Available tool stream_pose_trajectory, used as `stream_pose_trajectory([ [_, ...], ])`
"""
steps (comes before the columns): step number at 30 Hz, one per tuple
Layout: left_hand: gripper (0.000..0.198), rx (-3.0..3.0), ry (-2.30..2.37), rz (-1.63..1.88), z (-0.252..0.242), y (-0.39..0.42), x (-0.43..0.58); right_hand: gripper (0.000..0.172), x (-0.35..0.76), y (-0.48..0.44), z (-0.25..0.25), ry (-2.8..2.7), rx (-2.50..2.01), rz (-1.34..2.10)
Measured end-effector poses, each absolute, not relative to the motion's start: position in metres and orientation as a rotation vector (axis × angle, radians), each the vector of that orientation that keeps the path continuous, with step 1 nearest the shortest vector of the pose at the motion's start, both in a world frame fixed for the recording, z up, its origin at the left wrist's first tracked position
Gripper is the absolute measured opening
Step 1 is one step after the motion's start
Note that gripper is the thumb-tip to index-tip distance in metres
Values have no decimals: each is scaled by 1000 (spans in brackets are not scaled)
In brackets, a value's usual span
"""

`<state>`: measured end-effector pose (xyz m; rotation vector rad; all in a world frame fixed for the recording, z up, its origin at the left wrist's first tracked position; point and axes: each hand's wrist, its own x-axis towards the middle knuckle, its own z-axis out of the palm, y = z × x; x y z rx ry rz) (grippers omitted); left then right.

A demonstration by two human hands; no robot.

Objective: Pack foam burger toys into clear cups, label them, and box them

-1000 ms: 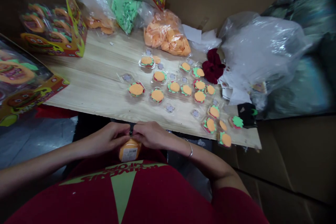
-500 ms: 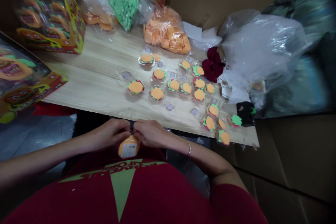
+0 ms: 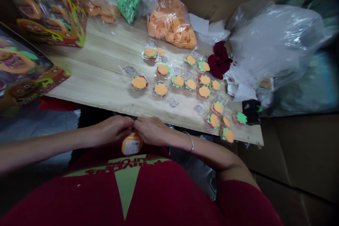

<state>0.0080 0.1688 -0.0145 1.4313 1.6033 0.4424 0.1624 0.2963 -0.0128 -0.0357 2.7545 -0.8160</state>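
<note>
Close to my shirt front, an orange toy burger (image 3: 132, 144) with a white barcode label faces up between my two hands. Curled fingers of my left hand (image 3: 116, 129) grip its upper left edge. My right hand (image 3: 151, 131), a silver bangle on its wrist, closes on the upper right edge. Both hands nearly meet at the top of the burger, and their fingertips are partly hidden. Beyond them on the table (image 3: 106, 91), several small toy burgers sit in clear plastic shells; the nearest include one burger (image 3: 160, 89) and another burger (image 3: 139, 83).
Display boxes of toy burgers stand at left, one box (image 3: 50, 35) behind another (image 3: 29, 77). At the back lie a bag of green pieces (image 3: 127, 0) and a bag of orange pieces (image 3: 172, 24). A dark red cloth (image 3: 219, 60) and a large clear plastic bag (image 3: 275, 39) are right.
The view has shifted slightly, so the table and its things appear a little higher and further right. Both hands keep hold of the labelled burger, with only small finger movement.
</note>
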Motion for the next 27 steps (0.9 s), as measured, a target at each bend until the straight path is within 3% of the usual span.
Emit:
stream_pose_trajectory([
  [6, 35, 956, 1585, 813, -18, 154, 9, 8, 174, 319, -8, 2670, 125, -1257],
  [11, 32, 1013, 1660, 850, -16, 141, 17, 7, 162, 319, -11, 2568, -82, -1527],
  [21, 35, 959, 1713, 875, -20, 136, 28, 7, 157, 298, -19, 2732, 16, -1392],
  [27, 29, 929, 1554, 923, -24, 129, 23, 6, 165, 314, -45, 2431, 341, -1921],
])
